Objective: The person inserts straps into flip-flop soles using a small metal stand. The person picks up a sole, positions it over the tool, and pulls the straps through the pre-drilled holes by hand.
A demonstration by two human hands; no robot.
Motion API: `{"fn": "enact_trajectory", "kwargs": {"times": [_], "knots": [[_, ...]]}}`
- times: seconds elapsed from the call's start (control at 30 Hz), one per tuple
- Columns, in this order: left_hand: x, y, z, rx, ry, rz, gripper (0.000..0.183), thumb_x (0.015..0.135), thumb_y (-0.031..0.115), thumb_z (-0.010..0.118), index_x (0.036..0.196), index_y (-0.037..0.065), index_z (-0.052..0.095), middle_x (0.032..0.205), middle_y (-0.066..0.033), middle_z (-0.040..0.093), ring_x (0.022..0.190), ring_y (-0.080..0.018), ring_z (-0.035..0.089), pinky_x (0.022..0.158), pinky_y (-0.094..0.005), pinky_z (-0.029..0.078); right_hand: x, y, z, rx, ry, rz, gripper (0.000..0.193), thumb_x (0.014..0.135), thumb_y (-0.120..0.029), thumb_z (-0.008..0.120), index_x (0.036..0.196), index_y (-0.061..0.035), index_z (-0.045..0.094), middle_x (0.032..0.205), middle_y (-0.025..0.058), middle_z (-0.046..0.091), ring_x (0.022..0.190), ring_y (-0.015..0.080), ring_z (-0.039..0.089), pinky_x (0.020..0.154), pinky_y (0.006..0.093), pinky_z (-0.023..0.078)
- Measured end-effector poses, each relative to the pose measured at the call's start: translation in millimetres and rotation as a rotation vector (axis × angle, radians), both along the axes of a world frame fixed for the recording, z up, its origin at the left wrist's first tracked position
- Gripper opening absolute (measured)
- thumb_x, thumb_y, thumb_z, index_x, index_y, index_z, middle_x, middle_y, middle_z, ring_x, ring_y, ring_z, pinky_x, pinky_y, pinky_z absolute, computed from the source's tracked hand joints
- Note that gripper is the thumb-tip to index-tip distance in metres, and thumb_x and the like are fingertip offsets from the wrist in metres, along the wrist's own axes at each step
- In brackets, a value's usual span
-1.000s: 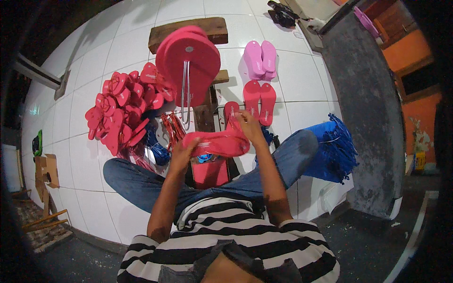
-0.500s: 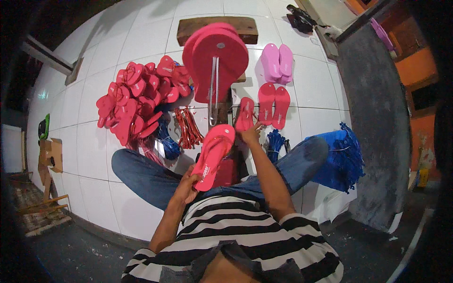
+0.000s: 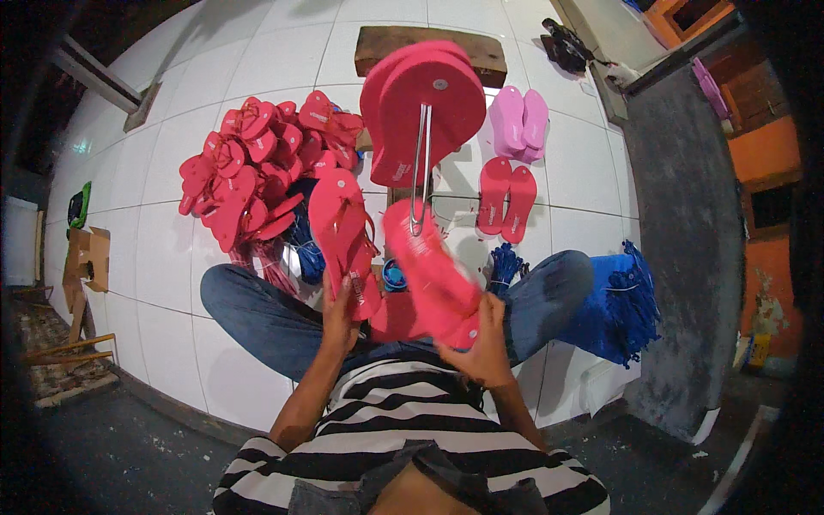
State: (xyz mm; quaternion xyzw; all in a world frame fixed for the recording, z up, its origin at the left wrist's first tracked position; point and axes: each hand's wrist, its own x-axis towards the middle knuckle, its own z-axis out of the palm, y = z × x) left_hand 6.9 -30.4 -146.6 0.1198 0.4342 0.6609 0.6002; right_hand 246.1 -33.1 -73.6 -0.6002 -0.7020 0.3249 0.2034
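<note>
My left hand (image 3: 342,316) is closed around one end of a pinkish-red flip-flop (image 3: 336,215), held upright with its strap toward the right. A second pinkish-red flip-flop (image 3: 433,270), blurred by motion, slants across my lap. My right hand (image 3: 485,343) grips it by its lower right end. Its far end overlaps the lower tip of a looped metal rod (image 3: 421,163) in the picture. Behind the rod stands a stack of large red soles (image 3: 438,94).
Left lies a heap of red flip-flops (image 3: 257,163). To the right are a red pair of soles (image 3: 506,197), a pink pair (image 3: 519,120) and blue strap bundles (image 3: 504,266). A blue bag with straps (image 3: 614,300) sits beside my right knee. A wooden block (image 3: 373,51) is behind the stack.
My right hand has lifted the flip-flop from beside the red pair and brought it over my lap. My left hand has raised its flip-flop and shifted slightly left. The view has shifted slightly.
</note>
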Motion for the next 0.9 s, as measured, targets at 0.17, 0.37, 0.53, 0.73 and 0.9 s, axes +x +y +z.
{"fn": "enact_trajectory", "kwargs": {"times": [0.17, 0.37, 0.53, 0.73, 0.9], "knots": [[0.1, 5.2, -21.6, 0.022, -0.093, -0.05, 0.055, 0.097, 0.04, 0.043, 0.142, 0.01, 0.029, 0.135, -0.0089, 0.045, 0.124, -0.0222, 0.046, 0.104, -0.0395, 0.037, -20.4, -12.1, 17.4, 0.097, -0.209, 0.163, 0.097, 0.065, -0.029, 0.079, 0.14, 0.0002, 0.026, 0.126, 0.023, 0.034, 0.115, 0.0398, 0.044, 0.093, 0.0415, 0.045], [20.9, -4.9, 9.0, -0.034, 0.071, -0.236, 0.056, 0.098, 0.045, 0.034, 0.139, 0.007, 0.033, 0.136, -0.0098, 0.046, 0.124, -0.0222, 0.046, 0.106, -0.0408, 0.035, -40.3, 9.0, -7.1, -0.065, 0.343, 0.082, 0.101, 0.061, -0.029, 0.083, 0.14, 0.0002, 0.027, 0.126, 0.0212, 0.036, 0.118, 0.0353, 0.043, 0.097, 0.039, 0.042], [16.2, -20.1, 12.2, -0.001, 0.156, -0.284, 0.053, 0.099, 0.042, 0.032, 0.137, 0.006, 0.037, 0.133, -0.0104, 0.047, 0.12, -0.0221, 0.048, 0.104, -0.039, 0.037, -61.3, 28.6, -20.6, 0.038, 0.359, 0.045, 0.104, 0.059, -0.031, 0.084, 0.141, -0.0028, 0.027, 0.126, 0.0211, 0.037, 0.119, 0.0357, 0.04, 0.101, 0.0426, 0.036], [15.2, -27.0, 7.6, -0.055, 0.169, -0.179, 0.05, 0.1, 0.039, 0.033, 0.134, 0.004, 0.039, 0.131, -0.0108, 0.048, 0.117, -0.0214, 0.05, 0.102, -0.0371, 0.038, -89.7, 29.7, -37.8, 0.118, 0.363, 0.003, 0.103, 0.059, -0.032, 0.085, 0.141, -0.0032, 0.029, 0.125, 0.02, 0.038, 0.118, 0.0352, 0.042, 0.1, 0.0412, 0.038], [-6.7, -32.9, -39.0, 0.048, 0.512, -0.169, 0.051, 0.098, 0.039, 0.039, 0.135, 0.003, 0.038, 0.13, -0.0107, 0.047, 0.118, -0.0202, 0.048, 0.1, -0.0342, 0.037, -97.5, 58.0, -24.0, 0.125, 0.37, 0.143, 0.101, 0.06, -0.03, 0.084, 0.14, -0.0018, 0.03, 0.128, 0.0199, 0.037, 0.12, 0.0362, 0.041, 0.1, 0.0405, 0.039]]}}
